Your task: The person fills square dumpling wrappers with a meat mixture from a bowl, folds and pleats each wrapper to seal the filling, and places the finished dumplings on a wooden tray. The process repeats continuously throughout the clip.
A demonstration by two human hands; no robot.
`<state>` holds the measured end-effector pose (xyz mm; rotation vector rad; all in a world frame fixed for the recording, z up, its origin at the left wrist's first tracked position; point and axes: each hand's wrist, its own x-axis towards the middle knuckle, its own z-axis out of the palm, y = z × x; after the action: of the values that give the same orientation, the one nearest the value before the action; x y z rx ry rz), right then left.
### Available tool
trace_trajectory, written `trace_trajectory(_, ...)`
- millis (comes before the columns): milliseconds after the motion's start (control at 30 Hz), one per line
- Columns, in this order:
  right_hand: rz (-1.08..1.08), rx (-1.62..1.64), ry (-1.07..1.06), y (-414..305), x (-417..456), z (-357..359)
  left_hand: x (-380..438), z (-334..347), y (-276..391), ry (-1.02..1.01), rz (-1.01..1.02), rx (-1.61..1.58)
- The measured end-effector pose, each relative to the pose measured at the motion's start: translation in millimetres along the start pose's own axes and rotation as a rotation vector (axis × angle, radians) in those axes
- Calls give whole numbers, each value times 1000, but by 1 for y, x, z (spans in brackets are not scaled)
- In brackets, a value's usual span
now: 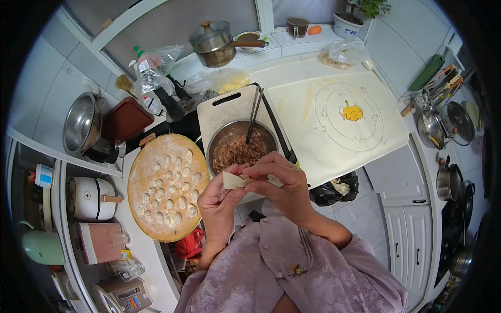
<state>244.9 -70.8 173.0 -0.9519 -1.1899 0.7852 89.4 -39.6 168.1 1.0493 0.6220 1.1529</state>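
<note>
My left hand point(219, 201) cradles a small pale dough wrapper point(234, 180), its flat edge standing up between the fingers. The thumb and fingertips of my right hand point(285, 184) pinch the same wrapper from the other side. Whatever lies inside its fold is mostly hidden by my fingers. Just beyond my hands is a steel bowl point(271, 135) of minced filling point(235, 150), with dark chopsticks point(254, 117) standing in it. To the left, a round floured wooden board point(143, 168) bears many shaped dumplings point(169, 203).
A white cutting board point(209, 111) lies under the bowl. On the right spreads a cream mat point(297, 156) with printed circles. A lidded saucepan point(217, 58) stands at the window. Below the mat's front edge hangs a black bag point(327, 197). A rice cooker point(88, 197) sits at left.
</note>
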Motion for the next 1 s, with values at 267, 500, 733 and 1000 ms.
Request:
trace_trajectory(267,-23,-9,-21,-4,-1,0,0,-3,2,-101,39,72)
trace_trajectory(500,-73,-143,-1,-9,-1,0,3,0,4,-125,26,112)
trace_trajectory(733,-110,-151,-11,-7,-1,-3,4,-1,7,-135,63,174)
trace_trajectory(1000,379,364,-197,9,-2,-18,7,3,23,-196,214,311)
